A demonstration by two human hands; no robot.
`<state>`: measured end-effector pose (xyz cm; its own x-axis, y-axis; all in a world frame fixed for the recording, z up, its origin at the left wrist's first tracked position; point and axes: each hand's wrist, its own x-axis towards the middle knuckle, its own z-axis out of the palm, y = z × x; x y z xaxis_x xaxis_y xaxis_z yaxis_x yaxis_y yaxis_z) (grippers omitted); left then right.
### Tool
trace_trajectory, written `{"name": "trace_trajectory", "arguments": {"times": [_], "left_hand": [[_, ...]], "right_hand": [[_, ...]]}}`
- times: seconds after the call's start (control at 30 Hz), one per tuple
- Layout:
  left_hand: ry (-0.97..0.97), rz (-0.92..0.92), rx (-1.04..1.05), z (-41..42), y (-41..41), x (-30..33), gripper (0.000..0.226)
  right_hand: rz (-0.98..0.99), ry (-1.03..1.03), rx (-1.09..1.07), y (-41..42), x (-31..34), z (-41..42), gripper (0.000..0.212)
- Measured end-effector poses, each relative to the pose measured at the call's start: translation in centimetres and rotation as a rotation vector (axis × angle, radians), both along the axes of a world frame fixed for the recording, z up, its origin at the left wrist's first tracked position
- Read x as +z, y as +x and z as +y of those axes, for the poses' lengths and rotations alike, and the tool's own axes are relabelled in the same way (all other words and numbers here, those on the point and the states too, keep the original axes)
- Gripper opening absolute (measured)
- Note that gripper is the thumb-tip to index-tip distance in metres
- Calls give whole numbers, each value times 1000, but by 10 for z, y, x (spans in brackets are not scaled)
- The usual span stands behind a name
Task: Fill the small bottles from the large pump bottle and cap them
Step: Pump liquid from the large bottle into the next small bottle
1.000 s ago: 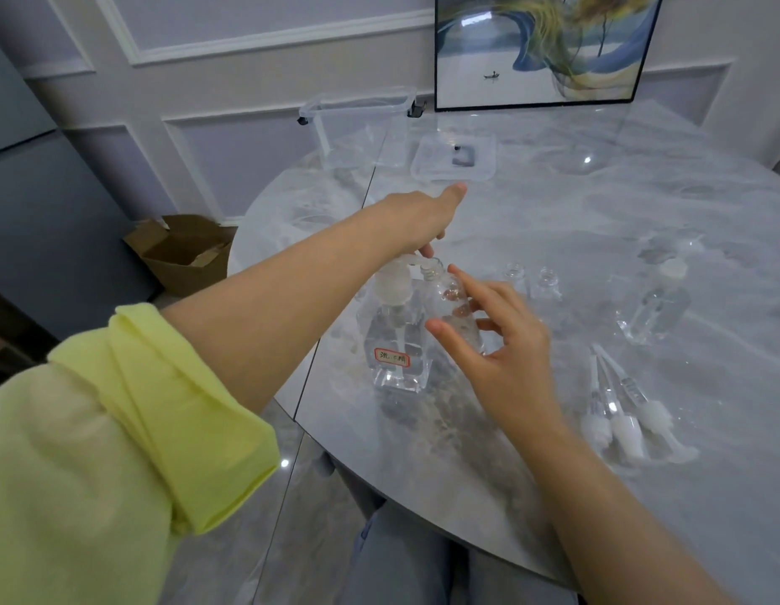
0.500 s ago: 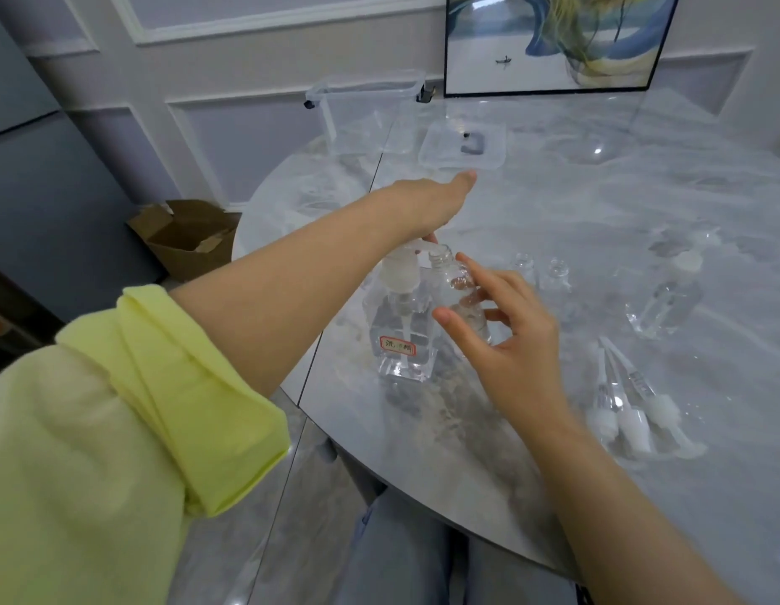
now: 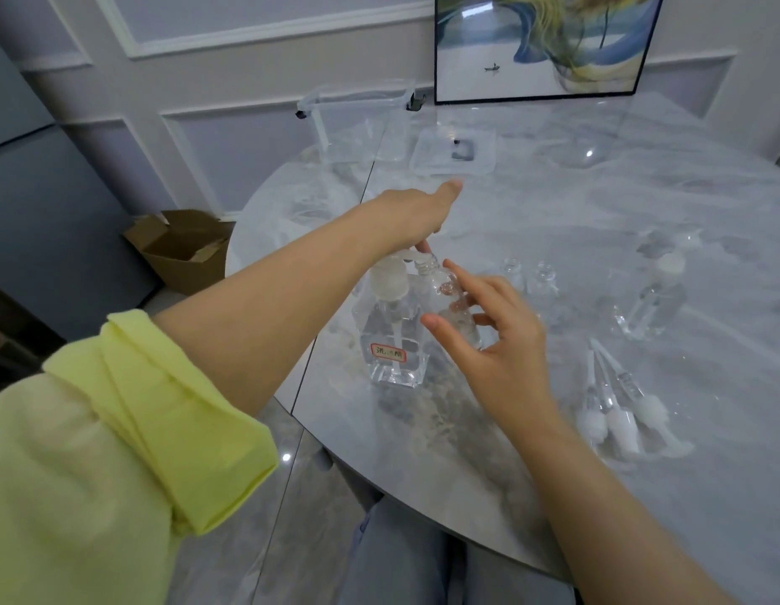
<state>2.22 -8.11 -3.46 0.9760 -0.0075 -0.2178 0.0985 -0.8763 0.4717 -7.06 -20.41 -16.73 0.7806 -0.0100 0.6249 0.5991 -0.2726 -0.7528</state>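
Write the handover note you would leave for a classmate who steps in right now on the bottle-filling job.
Left hand presses down on the large pump bottle.
Right hand holds a small bottle, uncapped, its mouth at the pump spout.
Two more open small bottles stand just beyond it on the marble table.
One capped bottle stands further right: apparently done.
Three pump caps lie near the right forearm.
Left: finish this fill, fill the other two, cap all three.
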Motion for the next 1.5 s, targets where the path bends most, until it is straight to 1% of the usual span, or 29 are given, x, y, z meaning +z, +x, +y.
{"name": "trace_trajectory", "arguments": {"times": [0.1,0.2,0.37,0.5,0.6,0.77,0.9,1.23,1.3,1.43,1.5], "left_hand": [[35,-22,-22,-4,1,3,76],[65,11,-19,-4,0,1,78],[31,-4,-7,-2,3,2,77],[51,5,-1,-3,3,0,77],[13,-9,-7,-4,4,1,77],[25,94,6,-1,4,1,80],[23,45,0,-3,7,7,81],[-20,26,-4,-1,8,-2,81],[-12,12,-4,-1,8,-1,81],[11,47,5,1,6,-2,78],[-3,24,-3,0,5,-2,79]], "right_hand": [[12,33,12,0,1,0,57],[-6,24,10,1,0,1,57],[-10,20,5,1,0,0,57],[-22,14,2,0,0,1,56],[-12,24,2,1,1,1,57],[-26,4,-6,0,0,0,56],[-24,4,-7,0,1,0,58],[-2,13,-7,0,1,0,57],[0,14,-4,1,1,0,57],[-3,8,-13,0,0,0,57],[-3,23,-6,0,0,0,57]]}}
